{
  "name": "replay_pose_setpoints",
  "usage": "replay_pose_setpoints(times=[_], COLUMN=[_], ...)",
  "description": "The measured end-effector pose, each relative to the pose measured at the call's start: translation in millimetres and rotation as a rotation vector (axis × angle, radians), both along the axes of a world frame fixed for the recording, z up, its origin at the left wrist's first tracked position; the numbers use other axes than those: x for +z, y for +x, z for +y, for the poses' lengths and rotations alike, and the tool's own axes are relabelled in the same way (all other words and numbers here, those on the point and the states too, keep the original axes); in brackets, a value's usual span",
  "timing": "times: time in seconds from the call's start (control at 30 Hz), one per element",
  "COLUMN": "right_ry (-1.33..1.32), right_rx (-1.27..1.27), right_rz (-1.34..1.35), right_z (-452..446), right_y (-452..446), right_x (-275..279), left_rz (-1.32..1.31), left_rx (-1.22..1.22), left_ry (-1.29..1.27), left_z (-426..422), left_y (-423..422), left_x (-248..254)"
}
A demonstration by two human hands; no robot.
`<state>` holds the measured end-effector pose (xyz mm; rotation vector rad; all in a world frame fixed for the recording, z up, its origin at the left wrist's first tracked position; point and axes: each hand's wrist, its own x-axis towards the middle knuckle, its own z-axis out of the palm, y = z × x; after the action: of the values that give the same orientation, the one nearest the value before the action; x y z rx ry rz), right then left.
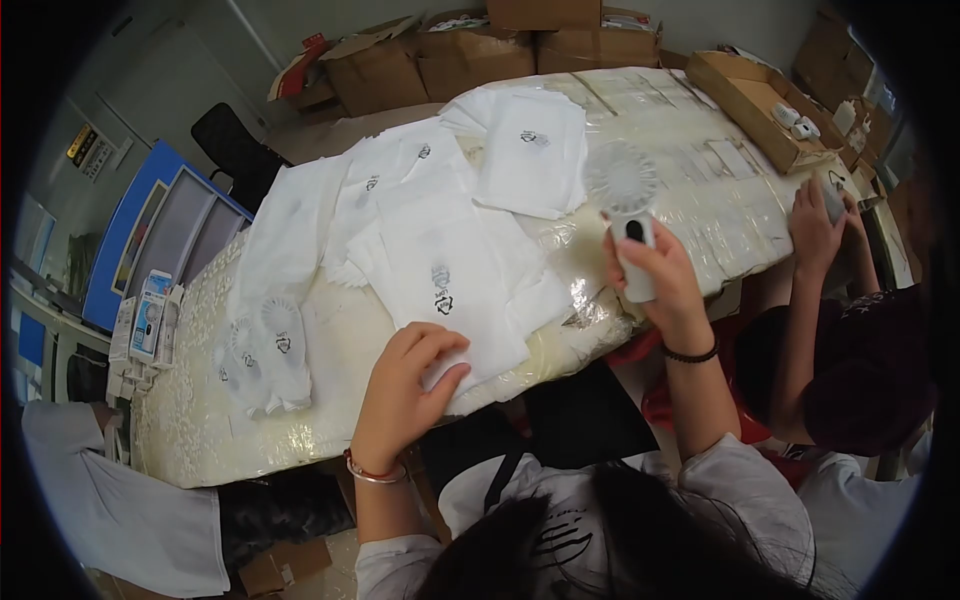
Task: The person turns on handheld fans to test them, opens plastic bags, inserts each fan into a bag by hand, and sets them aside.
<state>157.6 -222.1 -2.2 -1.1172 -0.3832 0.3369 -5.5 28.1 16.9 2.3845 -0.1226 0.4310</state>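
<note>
My right hand [662,275] is wrapped round the white handle of a small handheld fan [622,180], held upright above the table with its round head at the top. A dark oval shows on the handle. My left hand [408,385] rests at the near edge of a pile of white plastic bags [440,270], thumb and fingers apart, fingertips touching the top bag. Black printed marks show on the bags. Several bagged fans [283,340] lie to the left of my left hand.
The table [690,200] is wrapped in shiny plastic and tape. More white bags [535,150] lie at the back. Small product boxes [150,320] stand at the left edge. A cardboard tray [745,100] holds white parts. At right, a co-worker's hands [818,225] hold a grey object.
</note>
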Motion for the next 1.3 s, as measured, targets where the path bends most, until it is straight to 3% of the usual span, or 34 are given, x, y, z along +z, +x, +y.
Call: replay_pose_setpoints(times=[0.03, 0.13, 0.37, 0.67, 0.83, 1.3], right_ry=[-0.064, 0.028, 0.006, -0.043, -0.024, -0.099], right_rx=[0.008, 0.086, 0.148, 0.052, 0.279, 0.305], right_rz=[-0.052, -0.027, -0.069, -0.125, -0.022, -0.025], right_z=[2.5, 0.2, -1.0, 0.9, -12.7, -9.8], right_y=[-3.3, -5.6, -5.9, -10.2, -40.8, -62.0], right_x=[-0.3, 2.6, 1.1, 3.5, 5.3, 1.3], left_rz=[0.132, 0.170, 0.209, -0.005, -0.282, -0.323], left_rx=[-0.002, 0.028, 0.048, 0.148, 0.269, 0.245], left_ry=[-0.115, -0.205, -0.147, -0.146, -0.209, -0.174], left_z=[0.3, 1.6, 2.8, -7.7, -17.4, -44.2], left_y=[2.6, 3.1, 6.8, 9.1, 2.6, 10.1], left_x=[-0.9, 0.1, 0.7, -5.8, 1.9, 3.0])
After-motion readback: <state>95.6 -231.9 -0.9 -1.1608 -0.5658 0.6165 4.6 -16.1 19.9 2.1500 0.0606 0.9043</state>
